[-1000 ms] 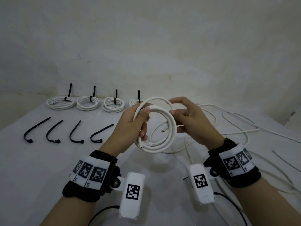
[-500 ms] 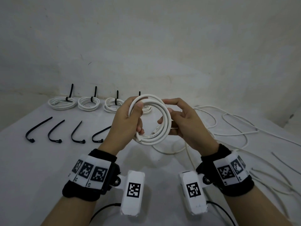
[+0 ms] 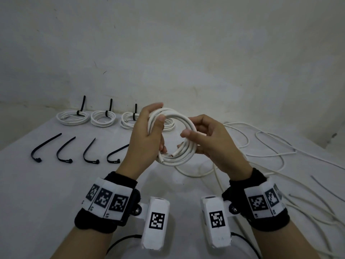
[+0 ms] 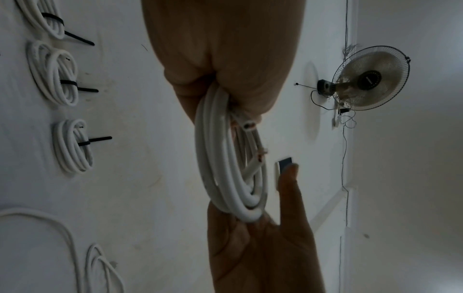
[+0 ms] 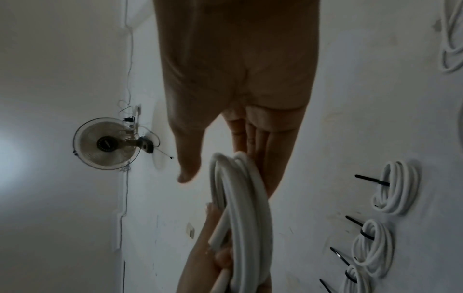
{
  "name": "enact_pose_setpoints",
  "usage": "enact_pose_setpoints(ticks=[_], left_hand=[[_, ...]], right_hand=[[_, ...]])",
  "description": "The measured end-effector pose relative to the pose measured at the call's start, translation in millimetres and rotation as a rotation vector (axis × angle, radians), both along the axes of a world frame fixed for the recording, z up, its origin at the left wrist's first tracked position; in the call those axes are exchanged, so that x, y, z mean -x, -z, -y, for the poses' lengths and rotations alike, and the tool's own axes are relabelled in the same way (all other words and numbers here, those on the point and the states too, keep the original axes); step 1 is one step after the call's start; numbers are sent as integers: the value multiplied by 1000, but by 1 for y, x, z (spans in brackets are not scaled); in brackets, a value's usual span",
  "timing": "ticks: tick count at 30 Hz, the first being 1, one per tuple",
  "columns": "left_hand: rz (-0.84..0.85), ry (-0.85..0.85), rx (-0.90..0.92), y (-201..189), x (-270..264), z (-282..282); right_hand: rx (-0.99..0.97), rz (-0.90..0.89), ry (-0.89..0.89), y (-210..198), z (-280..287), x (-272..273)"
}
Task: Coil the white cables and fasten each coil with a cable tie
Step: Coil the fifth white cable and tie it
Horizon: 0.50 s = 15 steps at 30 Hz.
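Note:
My left hand point(image 3: 149, 135) grips the left side of a white cable coil point(image 3: 179, 159) held above the table, thumb over the strands. Both cut ends of the cable show inside the loop point(image 4: 225, 178). My right hand point(image 3: 207, 141) supports the coil's right side with its fingers behind the strands point(image 5: 245, 198) and its thumb point(image 3: 186, 132) standing apart. Three tied coils point(image 3: 72, 118) point(image 3: 101, 118) point(image 3: 128, 121) lie in a row at the back; a further coil point(image 3: 169, 126) is partly hidden behind the hands. Several loose black cable ties point(image 3: 65, 150) lie front left.
Loose white cables point(image 3: 270, 146) sprawl over the right half of the white table point(image 3: 37, 193). A plain wall point(image 3: 186, 62) stands close behind the tied coils. A wall fan point(image 4: 368, 83) shows in the wrist views.
The coil has risen a little and drawn into a tighter loop in my left hand. My right hand has let go its pinch; the thumb now stands off the strands.

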<state>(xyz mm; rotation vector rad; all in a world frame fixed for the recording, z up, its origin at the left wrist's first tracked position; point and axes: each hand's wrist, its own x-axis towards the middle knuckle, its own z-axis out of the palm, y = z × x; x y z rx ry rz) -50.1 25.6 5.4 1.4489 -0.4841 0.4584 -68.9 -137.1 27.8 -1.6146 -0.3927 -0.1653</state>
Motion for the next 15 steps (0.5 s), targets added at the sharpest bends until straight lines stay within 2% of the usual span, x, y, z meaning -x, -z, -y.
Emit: enact_pose_setpoints(ticks=[3, 6, 10, 15], left_hand=[[-1, -9, -9, 2, 0, 2], [-23, -8, 27, 2, 0, 3], [-68, 7, 52, -1, 0, -1], [-43, -40, -91, -3, -1, -13]], right_hand=[[100, 133, 155, 4, -5, -4], [96, 205, 237, 7, -12, -7], [25, 203, 256, 9, -19, -13], [65, 224, 265, 11, -18, -18]])
